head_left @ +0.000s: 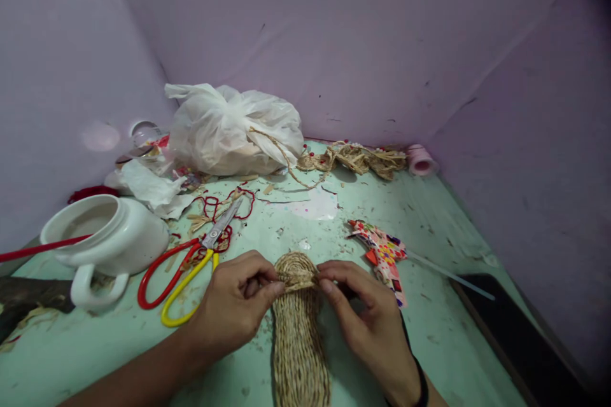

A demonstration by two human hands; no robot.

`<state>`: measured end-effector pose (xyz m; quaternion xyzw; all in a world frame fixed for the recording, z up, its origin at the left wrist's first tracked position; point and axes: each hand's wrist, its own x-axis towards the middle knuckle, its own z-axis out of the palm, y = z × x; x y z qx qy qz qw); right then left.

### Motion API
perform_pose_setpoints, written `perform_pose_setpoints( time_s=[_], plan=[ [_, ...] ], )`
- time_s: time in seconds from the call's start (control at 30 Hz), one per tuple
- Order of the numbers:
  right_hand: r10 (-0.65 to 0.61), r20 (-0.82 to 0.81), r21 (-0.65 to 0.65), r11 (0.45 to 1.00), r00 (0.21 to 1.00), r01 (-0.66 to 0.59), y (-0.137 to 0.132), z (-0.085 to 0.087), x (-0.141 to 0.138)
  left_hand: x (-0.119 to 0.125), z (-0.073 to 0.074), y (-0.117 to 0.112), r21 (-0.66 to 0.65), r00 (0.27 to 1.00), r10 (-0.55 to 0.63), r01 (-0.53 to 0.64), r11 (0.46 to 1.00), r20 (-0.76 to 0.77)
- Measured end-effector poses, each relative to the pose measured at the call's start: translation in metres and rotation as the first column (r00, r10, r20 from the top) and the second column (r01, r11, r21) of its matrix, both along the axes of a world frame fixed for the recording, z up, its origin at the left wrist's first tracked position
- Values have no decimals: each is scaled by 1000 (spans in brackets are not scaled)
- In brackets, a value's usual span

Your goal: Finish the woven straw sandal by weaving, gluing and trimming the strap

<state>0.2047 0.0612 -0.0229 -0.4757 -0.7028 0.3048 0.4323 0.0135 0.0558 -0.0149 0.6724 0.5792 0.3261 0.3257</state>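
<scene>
A light brown colour and a braided pattern are seen on the straw sole (298,337). One red and one yellow handle are seen on the scissors (191,266). The table (429,216) is coloured pale green, the walls (363,25) light purple. The cloth (384,253) is covered with red and yellow shapes.

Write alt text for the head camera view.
The left hand and right hand pinch a straw band across the woven sole on a green table. Scissors and a white jug lie to the left, a plastic bag behind.
</scene>
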Motion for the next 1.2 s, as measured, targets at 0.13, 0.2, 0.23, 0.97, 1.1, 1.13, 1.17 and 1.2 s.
perform_pose_setpoints(
  time_s=[0.13, 0.2, 0.23, 0.97, 1.1, 1.13, 1.17, 1.2],
  plan=[
    [-130, -17, -91, 988, 991, 128, 5, -1, 9, 4, 0, 2, -84, 992, 117, -113, 990, 44],
    [-151, -37, -168, 975, 988, 143, 8, -5, 11, 6, -1, 3, -152, 983, 163, -148, 977, 90],
    [-155, -48, -207, 968, 987, 142, 9, -6, 11, 7, -2, 4, -182, 979, 172, -150, 972, 112],
    [-55, -125, -315, 949, 991, 13, 10, -14, -4, 12, -2, 5, -129, 985, 150, -138, 982, 89],
    [-49, -108, -293, 956, 993, 16, 9, -12, -3, 13, -1, 5, -166, 977, 158, -133, 977, 145],
    [-49, -106, -292, 956, 993, 16, 9, -12, -3, 13, -1, 5, -180, 973, 163, -133, 975, 165],
    [-49, -104, -292, 956, 993, 17, 9, -12, -3, 13, -1, 5, -196, 968, 169, -132, 972, 184],
    [-49, -104, -292, 956, 993, 17, 9, -13, -4, 13, -1, 5, -211, 964, 173, -130, 969, 201]
  ],
)
